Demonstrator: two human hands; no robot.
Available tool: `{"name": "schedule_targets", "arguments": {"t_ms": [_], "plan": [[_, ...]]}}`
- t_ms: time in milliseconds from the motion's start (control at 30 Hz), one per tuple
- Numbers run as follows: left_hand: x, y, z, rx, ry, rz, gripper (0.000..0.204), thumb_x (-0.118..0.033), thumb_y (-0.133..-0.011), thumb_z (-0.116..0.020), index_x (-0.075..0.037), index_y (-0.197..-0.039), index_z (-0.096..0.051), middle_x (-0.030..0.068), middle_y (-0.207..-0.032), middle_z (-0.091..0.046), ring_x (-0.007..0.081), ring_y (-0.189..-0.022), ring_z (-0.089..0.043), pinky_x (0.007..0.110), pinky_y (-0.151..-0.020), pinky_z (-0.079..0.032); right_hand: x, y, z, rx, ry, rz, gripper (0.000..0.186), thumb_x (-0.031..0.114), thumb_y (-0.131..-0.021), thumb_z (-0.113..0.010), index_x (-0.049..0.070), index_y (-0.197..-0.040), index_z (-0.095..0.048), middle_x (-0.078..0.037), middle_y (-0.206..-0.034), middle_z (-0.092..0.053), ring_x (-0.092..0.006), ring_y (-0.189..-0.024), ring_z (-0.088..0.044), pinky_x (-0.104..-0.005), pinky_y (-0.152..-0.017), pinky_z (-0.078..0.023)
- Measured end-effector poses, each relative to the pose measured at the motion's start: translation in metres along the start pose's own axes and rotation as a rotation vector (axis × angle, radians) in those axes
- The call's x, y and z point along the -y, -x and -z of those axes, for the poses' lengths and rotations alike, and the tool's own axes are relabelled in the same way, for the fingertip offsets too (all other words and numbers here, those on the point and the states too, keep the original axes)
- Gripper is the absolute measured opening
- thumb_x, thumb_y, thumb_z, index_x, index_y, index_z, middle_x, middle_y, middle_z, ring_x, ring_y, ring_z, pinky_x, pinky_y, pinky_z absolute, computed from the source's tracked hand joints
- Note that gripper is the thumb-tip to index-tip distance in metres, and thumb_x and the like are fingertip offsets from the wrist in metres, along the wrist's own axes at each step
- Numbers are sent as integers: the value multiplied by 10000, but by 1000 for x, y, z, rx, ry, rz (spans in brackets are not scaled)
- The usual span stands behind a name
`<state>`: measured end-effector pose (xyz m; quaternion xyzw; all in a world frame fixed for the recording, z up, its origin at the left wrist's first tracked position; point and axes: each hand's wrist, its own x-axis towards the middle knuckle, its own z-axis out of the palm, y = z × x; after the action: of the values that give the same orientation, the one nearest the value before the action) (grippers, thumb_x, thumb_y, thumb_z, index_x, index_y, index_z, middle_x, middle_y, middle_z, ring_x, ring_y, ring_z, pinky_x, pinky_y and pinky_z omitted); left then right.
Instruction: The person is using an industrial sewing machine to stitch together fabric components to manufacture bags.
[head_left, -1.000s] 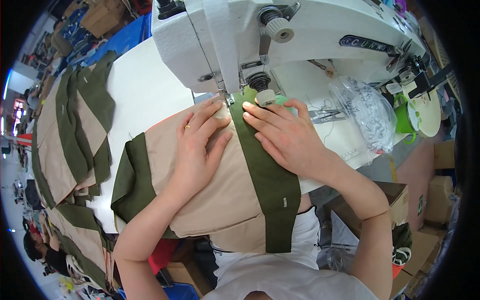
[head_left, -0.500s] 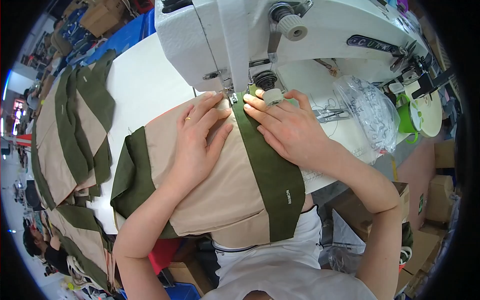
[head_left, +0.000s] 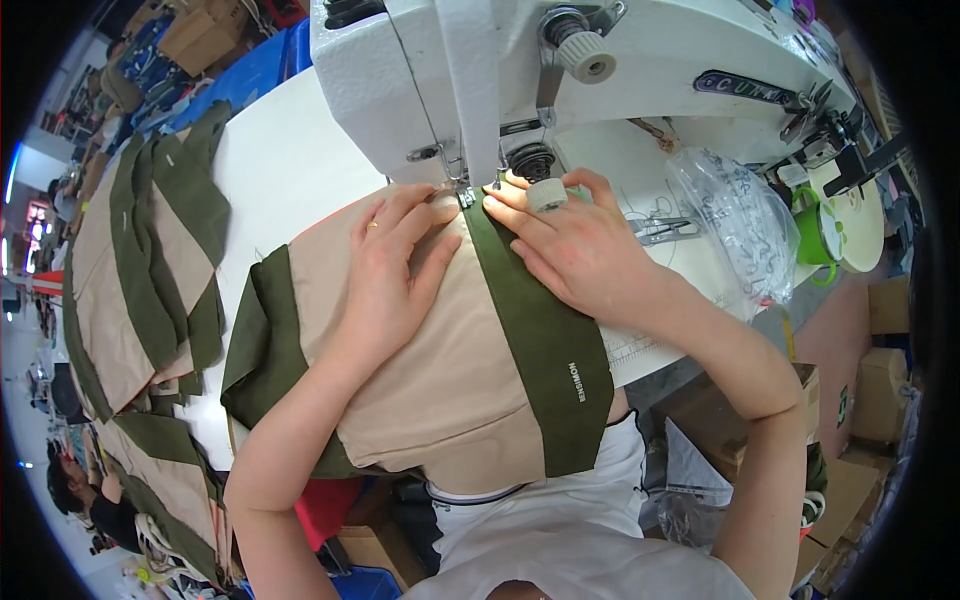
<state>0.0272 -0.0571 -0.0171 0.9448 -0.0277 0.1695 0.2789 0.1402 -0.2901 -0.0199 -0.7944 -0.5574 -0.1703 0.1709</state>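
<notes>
A beige fabric panel point(head_left: 430, 385) with a dark green band point(head_left: 545, 360) along its right side lies across the white table and hangs over the near edge onto my lap. Its far end runs under the presser foot point(head_left: 466, 198) of a white sewing machine point(head_left: 400, 90). My left hand point(head_left: 395, 265) rests flat on the beige cloth, fingertips just left of the foot. My right hand point(head_left: 570, 245) lies on the green band to the right of the foot, fingers extended. Neither hand grasps anything. The fingertips partly hide the cloth around the needle.
Beige and green panels point(head_left: 140, 260) are piled at the left. Right of the machine are metal thread snips point(head_left: 665, 230), a clear plastic bag point(head_left: 735, 220) and a green cup point(head_left: 815, 235). Cardboard boxes point(head_left: 885, 400) stand at the right. Another person point(head_left: 85, 490) sits at the far left.
The fabric has shifted slightly away from me under the foot, and more of the print on the green band shows. Light now shines brighter around the needle. Both hands have barely moved.
</notes>
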Motion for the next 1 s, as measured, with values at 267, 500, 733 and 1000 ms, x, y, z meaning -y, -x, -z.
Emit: {"name": "schedule_targets", "arguments": {"t_ms": [267, 500, 733, 1000], "plan": [[1, -5, 0, -9, 13, -5, 249, -154, -1009, -742, -44, -1232, -730, 134, -1344, -681, 299, -1318, -631, 500, -1228, -337, -2, -1, 10, 110, -73, -24, 465, 219, -1084, -618, 108, -1535, -596, -77, -990, -755, -257, -912, -715, -554, -1192, -337], [6, 1, 3, 9, 39, -19, 318, -190, -1011, -745, -53, -1298, -718, 169, -1428, -639, 341, -1370, -599, 541, -1251, -303, 46, 34, 35, 177, -191, -36, 504, 230, -1047, -672, 25, -1502, -600, -130, -1612, -562, -251, -1522, -500, -485, -1202, -347], [0, 45, 40, 106, -275, 131, 504, -241, -1039, -718, -110, -1519, -637, 191, -1668, -472, 382, -1547, -435, 564, -1311, -203, 58, 45, 44, 241, -129, -83, 545, 218, -1016, -696, 15, -1513, -599, -117, -1653, -527, -226, -1549, -475, -462, -1190, -354], [8, 50, 39, 96, -253, 150, 507, -232, -1044, -711, -126, -1534, -642, 172, -1671, -481, 346, -1587, -402, 573, -1330, -169, 57, 45, 41, 227, -136, -84, 543, 207, -1010, -700, 19, -1509, -602, -111, -1645, -539, -225, -1539, -491, -461, -1190, -354]]}}
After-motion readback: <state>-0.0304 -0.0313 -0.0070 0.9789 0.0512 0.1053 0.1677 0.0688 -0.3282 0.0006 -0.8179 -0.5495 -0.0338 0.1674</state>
